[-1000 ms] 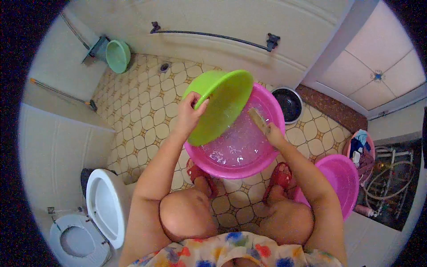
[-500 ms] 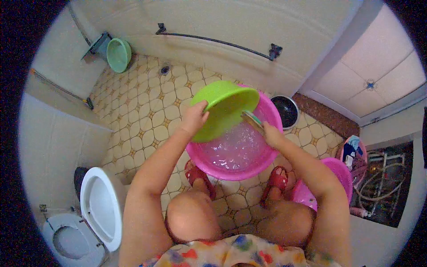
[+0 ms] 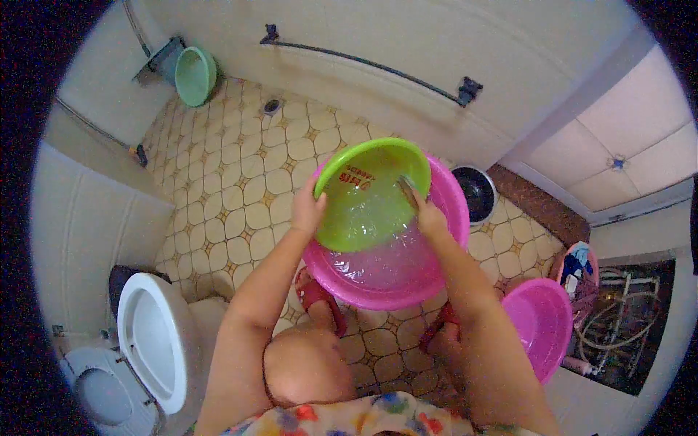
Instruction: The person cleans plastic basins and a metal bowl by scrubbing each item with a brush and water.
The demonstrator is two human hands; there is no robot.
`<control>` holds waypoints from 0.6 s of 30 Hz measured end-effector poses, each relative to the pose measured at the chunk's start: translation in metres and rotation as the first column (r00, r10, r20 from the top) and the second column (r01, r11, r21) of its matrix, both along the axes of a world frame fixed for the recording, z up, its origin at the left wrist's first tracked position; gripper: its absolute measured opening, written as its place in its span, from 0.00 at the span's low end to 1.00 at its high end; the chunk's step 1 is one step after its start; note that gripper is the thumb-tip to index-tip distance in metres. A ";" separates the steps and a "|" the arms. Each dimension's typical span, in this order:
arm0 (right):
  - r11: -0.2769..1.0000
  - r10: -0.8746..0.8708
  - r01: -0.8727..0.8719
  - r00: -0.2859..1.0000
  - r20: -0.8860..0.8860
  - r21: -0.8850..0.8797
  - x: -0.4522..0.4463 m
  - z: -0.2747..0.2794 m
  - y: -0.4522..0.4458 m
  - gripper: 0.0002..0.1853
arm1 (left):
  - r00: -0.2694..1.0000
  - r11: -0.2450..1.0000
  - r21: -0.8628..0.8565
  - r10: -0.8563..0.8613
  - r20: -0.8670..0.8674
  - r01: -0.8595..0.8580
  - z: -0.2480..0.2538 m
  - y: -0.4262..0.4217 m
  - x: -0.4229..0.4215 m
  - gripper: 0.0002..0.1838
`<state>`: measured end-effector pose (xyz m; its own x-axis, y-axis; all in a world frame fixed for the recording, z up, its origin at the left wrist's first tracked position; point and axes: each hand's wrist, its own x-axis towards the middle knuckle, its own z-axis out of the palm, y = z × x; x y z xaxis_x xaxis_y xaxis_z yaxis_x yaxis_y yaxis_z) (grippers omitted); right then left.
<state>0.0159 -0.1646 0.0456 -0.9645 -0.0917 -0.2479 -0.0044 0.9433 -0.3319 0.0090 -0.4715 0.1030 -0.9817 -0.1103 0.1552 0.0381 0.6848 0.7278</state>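
tipped flatter than before, the green basin [image 3: 352, 211] leans over the pink tub [image 3: 392, 299]. left hand [image 3: 308, 207] clamps its rim; right hand [image 3: 431, 216] grips a brush-like tool [image 3: 408, 190]. likely light, slippery: hold by rim.

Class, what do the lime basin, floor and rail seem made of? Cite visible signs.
Lime basin: probably smooth, glossy plastic, from its even bright colour and moulded-looking rim.
Floor: likely ceramic tile, from repeating pattern and joint lines; glaze uncertain.
Rail: dark, perhaps painted metal, being slim, though plastic is possible.
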 end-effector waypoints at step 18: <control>0.416 -0.168 0.485 0.872 0.459 -0.769 0.075 -0.072 -0.123 0.24 | 0.930 0.891 0.364 0.145 0.337 -0.271 -0.006 0.006 0.005 0.18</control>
